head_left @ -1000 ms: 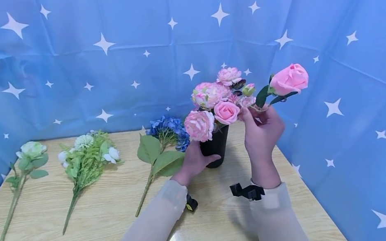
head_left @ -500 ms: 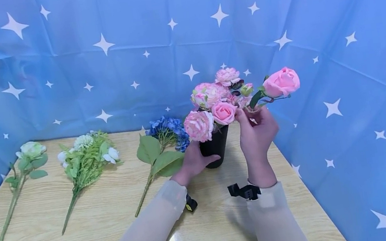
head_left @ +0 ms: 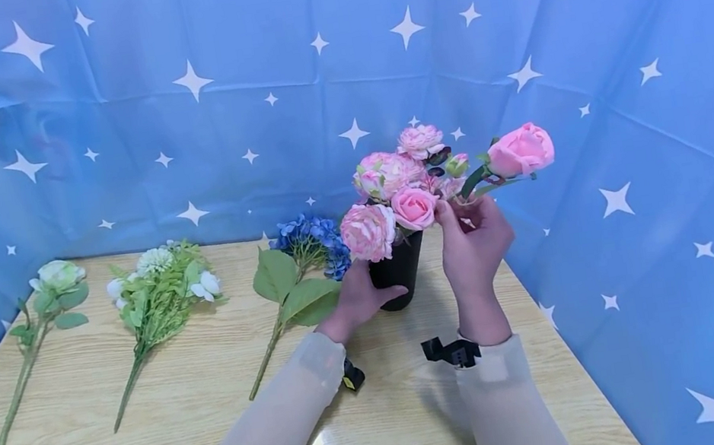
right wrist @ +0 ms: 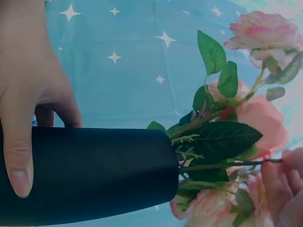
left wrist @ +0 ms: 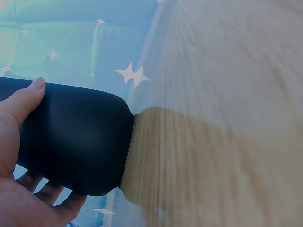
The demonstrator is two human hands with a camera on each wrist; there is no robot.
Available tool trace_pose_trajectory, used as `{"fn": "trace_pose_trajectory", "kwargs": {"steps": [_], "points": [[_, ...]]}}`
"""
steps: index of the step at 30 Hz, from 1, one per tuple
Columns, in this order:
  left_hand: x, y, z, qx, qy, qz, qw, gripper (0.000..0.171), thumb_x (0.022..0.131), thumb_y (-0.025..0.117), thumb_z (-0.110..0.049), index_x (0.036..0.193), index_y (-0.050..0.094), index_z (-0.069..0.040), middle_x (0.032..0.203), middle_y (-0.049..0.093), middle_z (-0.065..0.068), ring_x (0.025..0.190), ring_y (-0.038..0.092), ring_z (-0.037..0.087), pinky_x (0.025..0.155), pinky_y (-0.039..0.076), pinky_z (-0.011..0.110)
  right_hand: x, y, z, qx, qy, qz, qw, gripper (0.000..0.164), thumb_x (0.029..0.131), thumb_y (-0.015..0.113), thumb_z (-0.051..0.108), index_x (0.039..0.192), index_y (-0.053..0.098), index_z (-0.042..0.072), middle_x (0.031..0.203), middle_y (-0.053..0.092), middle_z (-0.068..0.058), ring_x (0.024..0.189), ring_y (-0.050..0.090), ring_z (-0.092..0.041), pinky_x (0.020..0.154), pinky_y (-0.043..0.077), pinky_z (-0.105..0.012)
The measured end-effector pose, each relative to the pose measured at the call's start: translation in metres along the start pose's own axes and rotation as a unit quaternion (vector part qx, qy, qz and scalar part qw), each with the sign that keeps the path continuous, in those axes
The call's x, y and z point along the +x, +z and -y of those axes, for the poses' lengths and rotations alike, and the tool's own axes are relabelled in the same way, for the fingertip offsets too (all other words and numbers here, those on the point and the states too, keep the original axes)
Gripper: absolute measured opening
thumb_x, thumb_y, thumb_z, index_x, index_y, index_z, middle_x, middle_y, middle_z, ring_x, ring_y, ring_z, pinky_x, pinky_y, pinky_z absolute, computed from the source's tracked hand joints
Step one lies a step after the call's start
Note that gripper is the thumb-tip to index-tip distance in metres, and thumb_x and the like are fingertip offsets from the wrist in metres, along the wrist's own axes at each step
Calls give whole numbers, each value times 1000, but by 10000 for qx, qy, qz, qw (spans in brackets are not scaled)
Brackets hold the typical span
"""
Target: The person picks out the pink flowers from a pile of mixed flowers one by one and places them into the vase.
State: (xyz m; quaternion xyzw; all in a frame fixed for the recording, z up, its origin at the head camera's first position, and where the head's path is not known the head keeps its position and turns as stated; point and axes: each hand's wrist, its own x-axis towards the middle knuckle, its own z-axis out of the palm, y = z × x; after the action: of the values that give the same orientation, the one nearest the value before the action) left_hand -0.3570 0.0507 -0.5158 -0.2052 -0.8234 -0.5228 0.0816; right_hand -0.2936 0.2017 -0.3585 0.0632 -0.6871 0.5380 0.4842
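Observation:
A black vase (head_left: pixel 397 270) stands on the wooden table, gripped low by my left hand (head_left: pixel 359 295); thumb and fingers wrap round its sides in the left wrist view. Pale pink peonies (head_left: pixel 368 232) and a pink rose (head_left: pixel 415 208) rise from it. My right hand (head_left: pixel 476 243), right of the blooms, pinches the stem of another pink rose (head_left: pixel 519 150), whose head leans out to the right. In the right wrist view, a thin stem (right wrist: pixel 218 166) runs from the vase mouth to the right fingertips (right wrist: pixel 272 177). The stem inside the vase is hidden.
Left of the vase lies a blue hydrangea (head_left: pixel 311 241) with broad green leaves. Farther left are a green-and-white flower bunch (head_left: pixel 160 298) and a pale green flower stem (head_left: pixel 32 363). A blue star-patterned curtain (head_left: pixel 276 50) borders the table behind and at the sides.
My right hand and its rose have shifted slightly left, toward the vase, mostly in the first half second. The left hand and vase have stayed in place.

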Motion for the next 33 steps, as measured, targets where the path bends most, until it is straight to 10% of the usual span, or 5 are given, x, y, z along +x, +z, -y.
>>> {"fn": "trace_pose_trajectory", "kwargs": {"steps": [14, 33], "points": [[-1, 0, 0, -82, -39, 53, 9999, 97, 85, 91, -37, 162, 38, -11, 157, 54, 13, 147, 53, 30, 122, 45, 47, 4, -6, 7, 570, 184, -223, 9980, 18, 93, 81, 4, 100, 72, -10, 84, 77, 2, 69, 75, -5, 69, 63, -21], [1, 0, 0, -151, -25, 30, 9999, 98, 85, 92, -35, 163, 36, -14, 160, 51, 11, 149, 50, 29, 124, 43, 46, 2, 1, -5, -191, 149, 6, 9997, 25, 98, 79, 14, 112, 74, -5, 97, 77, -20, 78, 70, 1, 74, 59, -14]]}}
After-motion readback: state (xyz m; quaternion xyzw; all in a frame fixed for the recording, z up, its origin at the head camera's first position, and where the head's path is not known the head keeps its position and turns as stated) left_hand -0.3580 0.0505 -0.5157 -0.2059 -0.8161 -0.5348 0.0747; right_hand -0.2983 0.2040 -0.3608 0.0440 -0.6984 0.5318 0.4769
